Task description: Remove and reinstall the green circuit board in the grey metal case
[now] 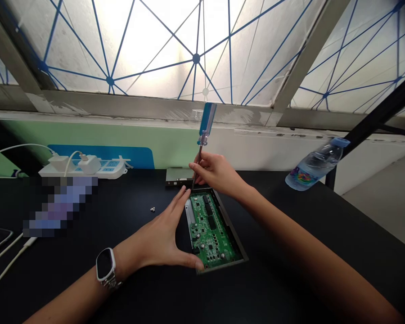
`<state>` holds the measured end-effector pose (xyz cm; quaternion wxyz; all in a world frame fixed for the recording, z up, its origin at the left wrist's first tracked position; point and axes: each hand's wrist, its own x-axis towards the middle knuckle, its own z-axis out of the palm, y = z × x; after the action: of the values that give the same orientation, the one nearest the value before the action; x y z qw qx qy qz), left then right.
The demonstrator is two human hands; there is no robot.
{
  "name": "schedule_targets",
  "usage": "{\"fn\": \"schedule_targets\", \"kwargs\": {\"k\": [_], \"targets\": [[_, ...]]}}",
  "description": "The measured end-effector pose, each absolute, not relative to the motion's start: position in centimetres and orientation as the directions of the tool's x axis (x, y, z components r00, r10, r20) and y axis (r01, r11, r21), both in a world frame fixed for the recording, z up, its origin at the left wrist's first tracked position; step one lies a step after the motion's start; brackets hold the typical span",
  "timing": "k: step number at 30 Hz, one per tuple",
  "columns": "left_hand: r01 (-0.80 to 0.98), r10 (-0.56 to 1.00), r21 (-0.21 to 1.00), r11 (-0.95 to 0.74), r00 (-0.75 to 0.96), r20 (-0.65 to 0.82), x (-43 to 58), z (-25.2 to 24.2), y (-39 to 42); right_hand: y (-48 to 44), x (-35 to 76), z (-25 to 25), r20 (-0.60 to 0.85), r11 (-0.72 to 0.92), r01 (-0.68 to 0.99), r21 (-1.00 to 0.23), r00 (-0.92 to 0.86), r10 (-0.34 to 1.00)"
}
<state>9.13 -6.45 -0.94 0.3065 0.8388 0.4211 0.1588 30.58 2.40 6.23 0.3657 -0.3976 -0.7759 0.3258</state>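
A green circuit board (214,231) lies in a shallow dark metal frame (232,223) on the black table. My left hand (162,231), wearing a watch at the wrist, spans the frame's left side. Its thumb presses the near left corner and its fingertips rest by the far left corner, gripping the frame lengthwise. Between the closed fingers of my right hand (216,171) is the shaft of a screwdriver (207,121) with a blue and clear handle. The screwdriver stands nearly upright, its lower end at the board's far left corner. My left fingertips partly hide the tip.
A few small screws (152,209) lie left of the frame. Behind it is a flat grey metal box (178,175). A power strip (111,168) with chargers and cables stands at the back left. A water bottle (315,166) leans at the right, near a black bar (374,112).
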Motion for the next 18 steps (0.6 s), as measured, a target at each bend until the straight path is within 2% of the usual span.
{"fn": "schedule_targets", "kwargs": {"k": [6,18], "targets": [[0.641,0.787,0.58,-0.502,0.617,-0.001,8.9,-1.4,-6.1,2.5,30.2,5.2,0.356,0.526,0.389,-0.756,-0.429,0.83],[0.648,0.786,0.569,-0.507,0.619,-0.005,9.1,-1.3,-6.0,2.6,30.3,4.5,0.37,0.55,0.389,-0.739,-0.447,0.814]]}}
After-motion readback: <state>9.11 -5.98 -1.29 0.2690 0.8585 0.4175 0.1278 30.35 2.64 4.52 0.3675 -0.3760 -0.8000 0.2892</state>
